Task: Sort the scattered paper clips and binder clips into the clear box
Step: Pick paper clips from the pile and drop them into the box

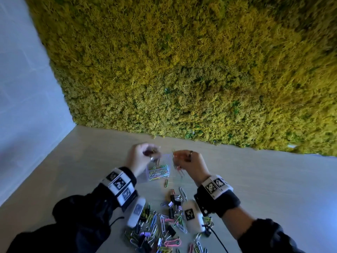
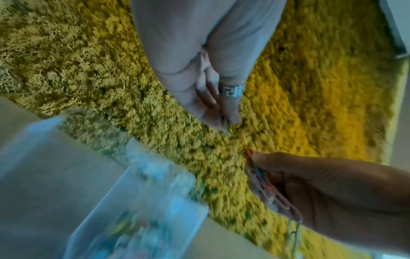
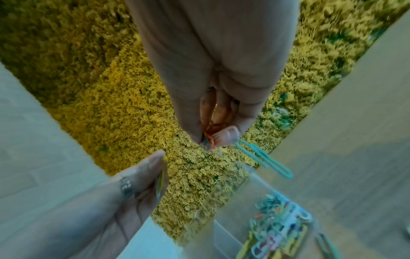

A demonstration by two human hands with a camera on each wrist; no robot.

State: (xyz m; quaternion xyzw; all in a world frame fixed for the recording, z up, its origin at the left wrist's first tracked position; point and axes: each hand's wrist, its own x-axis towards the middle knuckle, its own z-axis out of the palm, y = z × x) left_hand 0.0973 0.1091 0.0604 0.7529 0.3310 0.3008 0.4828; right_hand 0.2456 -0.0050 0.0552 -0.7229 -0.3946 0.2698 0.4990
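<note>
The clear box [image 1: 158,172] stands on the table and holds several coloured paper clips [image 3: 277,227]. Both hands hover just above it. My left hand [image 1: 152,154] is over the box's left side and pinches a few paper clips [image 3: 161,178] between thumb and fingers. My right hand [image 1: 176,156] is over the box's right rim and grips a bunch of paper clips [image 2: 261,180]; a teal clip [image 3: 262,158] dangles from that bunch. A scattered pile of paper clips and black binder clips [image 1: 164,225] lies on the table near me, under my wrists.
A mossy yellow-green wall [image 1: 182,70] rises right behind the pale table [image 1: 264,179]. A white wall [image 1: 21,88] closes the left side. One stray clip [image 1: 166,183] lies just in front of the box.
</note>
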